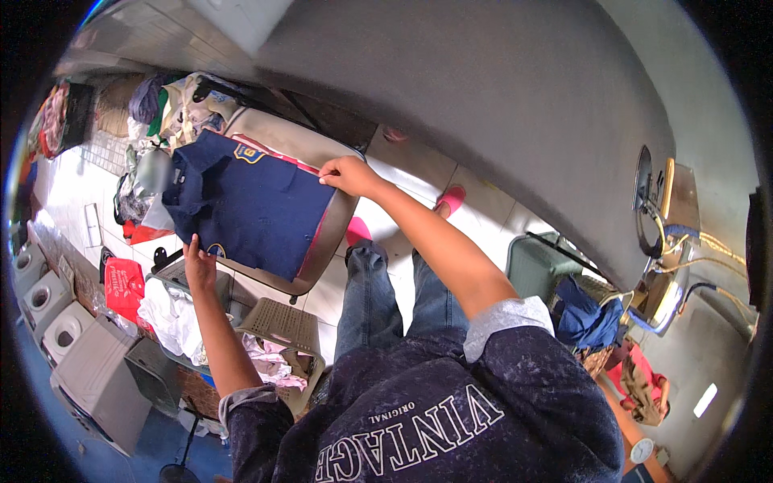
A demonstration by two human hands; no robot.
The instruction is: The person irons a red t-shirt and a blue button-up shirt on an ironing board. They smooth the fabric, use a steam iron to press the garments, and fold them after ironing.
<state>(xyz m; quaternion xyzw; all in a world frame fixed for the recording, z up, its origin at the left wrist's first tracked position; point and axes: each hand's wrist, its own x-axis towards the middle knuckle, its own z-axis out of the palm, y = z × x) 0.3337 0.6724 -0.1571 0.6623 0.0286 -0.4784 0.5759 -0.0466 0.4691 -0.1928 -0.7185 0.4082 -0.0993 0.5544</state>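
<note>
A navy blue polo shirt (pixel 258 205) with a badge on its chest lies spread on a grey, rounded surface (pixel 334 229), collar toward the left. My right hand (pixel 348 175) pinches the shirt's hem at its far right corner. At the near left edge my left hand (pixel 199 262) grips the shirt by the sleeve side; part of its fingers is hidden by the cloth. Red and pink edges of another cloth (pixel 282 154) show from under the shirt. Both of my arms reach forward, the right one straighter than the left.
Piled clothes (pixel 189 109) lie beyond the shirt. Near my left arm stand a basket of white cloth (pixel 173 318), a beige basket (pixel 282 326) and a red bag (pixel 123 290). At right are a green-grey bin (pixel 535 262), blue clothes (pixel 588 314) and a person in red (pixel 640 386).
</note>
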